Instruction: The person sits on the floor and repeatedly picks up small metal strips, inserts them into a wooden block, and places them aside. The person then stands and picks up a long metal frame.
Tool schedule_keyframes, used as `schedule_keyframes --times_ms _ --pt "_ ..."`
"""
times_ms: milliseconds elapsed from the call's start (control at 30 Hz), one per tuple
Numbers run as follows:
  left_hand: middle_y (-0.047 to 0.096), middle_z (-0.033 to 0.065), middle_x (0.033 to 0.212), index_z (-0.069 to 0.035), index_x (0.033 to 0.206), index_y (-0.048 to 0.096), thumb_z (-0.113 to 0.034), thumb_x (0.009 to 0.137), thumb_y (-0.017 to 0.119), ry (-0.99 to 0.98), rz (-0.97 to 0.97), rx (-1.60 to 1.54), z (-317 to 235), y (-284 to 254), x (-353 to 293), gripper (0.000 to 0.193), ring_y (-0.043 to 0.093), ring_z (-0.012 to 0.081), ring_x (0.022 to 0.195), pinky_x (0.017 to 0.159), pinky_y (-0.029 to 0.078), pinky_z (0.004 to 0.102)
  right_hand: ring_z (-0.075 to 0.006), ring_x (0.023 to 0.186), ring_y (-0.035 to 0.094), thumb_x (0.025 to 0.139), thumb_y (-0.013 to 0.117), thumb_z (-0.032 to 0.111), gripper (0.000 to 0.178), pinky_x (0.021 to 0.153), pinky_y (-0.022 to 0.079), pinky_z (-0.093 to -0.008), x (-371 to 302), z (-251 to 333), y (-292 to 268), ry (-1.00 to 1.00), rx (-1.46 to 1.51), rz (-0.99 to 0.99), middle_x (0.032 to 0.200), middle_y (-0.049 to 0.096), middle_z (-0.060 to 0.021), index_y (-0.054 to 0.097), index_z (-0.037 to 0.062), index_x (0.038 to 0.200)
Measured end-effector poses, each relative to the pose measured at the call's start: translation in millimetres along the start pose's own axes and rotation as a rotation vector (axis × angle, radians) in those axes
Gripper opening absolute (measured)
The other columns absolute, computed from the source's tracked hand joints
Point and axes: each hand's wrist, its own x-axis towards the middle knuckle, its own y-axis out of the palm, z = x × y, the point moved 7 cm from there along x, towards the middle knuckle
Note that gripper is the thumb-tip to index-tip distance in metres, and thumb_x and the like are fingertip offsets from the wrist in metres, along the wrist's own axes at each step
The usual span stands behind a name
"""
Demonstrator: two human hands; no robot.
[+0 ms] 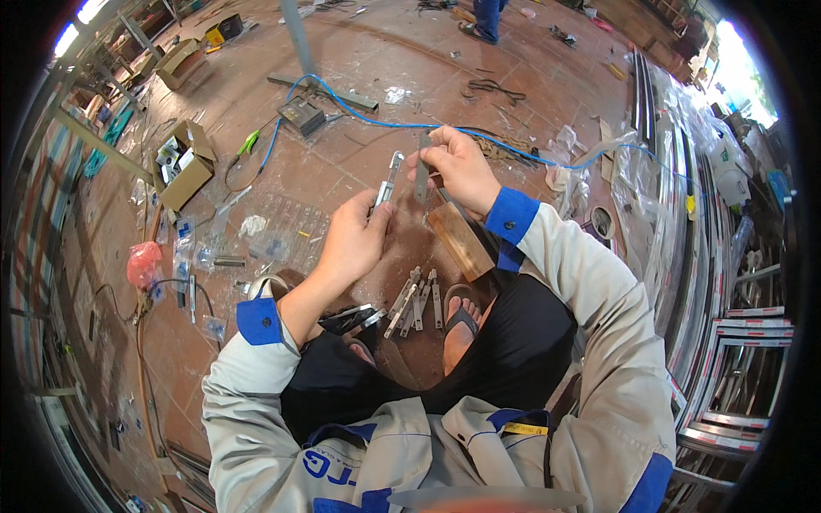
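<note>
My left hand is closed around a slim, shiny metal hinge-like bar, which points up and away from me. A short gap to its right, my right hand pinches a flat grey metal strip held upright. The two pieces are close but look apart. Between my feet, a small heap of similar narrow metal bars lies on the floor. Below my right hand there is a wooden block, beside my right knee. Some dark and silvery parts lie by my left foot.
A blue hose crosses the tiled floor ahead, near a grey metal block. Left are an open cardboard box, green-handled pliers and plastic bags. Long metal profiles and stacked frames line the right. Another person's leg stands far ahead.
</note>
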Motion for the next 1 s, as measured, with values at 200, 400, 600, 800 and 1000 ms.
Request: schedule_keyframes --times_ms 200,400,600,800,1000 --pt "0.060 0.0009 0.066 -0.002 0.098 0.065 -0.018 0.113 0.057 0.008 0.006 0.003 -2.0 3.7 2.4 0.023 0.054 0.0097 0.050 0.046 0.041 0.0304 -0.0125 0.070 0.065 0.098 0.076 0.018 0.025 0.063 0.051 -0.0296 4.4 -1.2 -4.1 -0.076 -0.325 0.041 0.085 0.071 -0.0054 0.065 0.0035 0.115" --pt "0.060 0.0008 0.067 -0.002 0.098 0.065 -0.017 0.112 0.057 0.001 0.005 -0.047 -3.6 3.4 0.9 0.022 0.055 0.0092 0.051 0.046 0.042 0.0296 -0.0054 0.071 0.049 0.093 0.083 0.014 0.021 0.065 0.042 -0.0270 -9.1 24.7 10.6 -0.345 -0.637 0.031 0.080 0.059 0.0036 0.074 0.0032 0.109" --pt "0.064 0.0048 0.067 -0.001 0.097 0.067 -0.017 0.109 0.062 0.080 -0.055 0.095 -14.5 -1.5 -4.3 0.020 0.059 0.0127 0.053 0.051 0.045 0.0333 -0.0180 0.071 0.059 0.094 0.079 0.018 0.021 0.070 0.050 -0.0342 -16.1 41.4 16.1 -0.585 -0.799 0.007 0.080 0.066 -0.0079 0.074 0.0020 0.106" --pt "0.066 0.0078 0.068 0.000 0.097 0.069 -0.017 0.107 0.063 0.299 -0.179 0.396 -26.4 -10.6 -7.8 0.021 0.062 0.0151 0.054 0.053 0.046 0.0359 -0.0217 0.076 0.064 0.096 0.072 0.021 0.023 0.074 0.053 -0.0375 -9.2 23.3 14.6 -0.387 -0.812 0.065 0.086 0.070 -0.0146 0.072 -0.0001 0.105" --pt "0.059 0.0043 0.063 0.000 0.100 0.066 -0.021 0.113 0.055 -0.223 0.100 -0.173 8.6 -9.2 0.8 0.027 0.053 0.0148 0.044 0.042 0.040 0.0325 -0.0196 0.079 0.066 0.099 0.072 0.025 0.027 0.076 0.054 -0.0383 4.2 28.8 -14.9 -0.320 -0.856 0.001 0.088 0.071 -0.0119 0.070 0.0000 0.110"
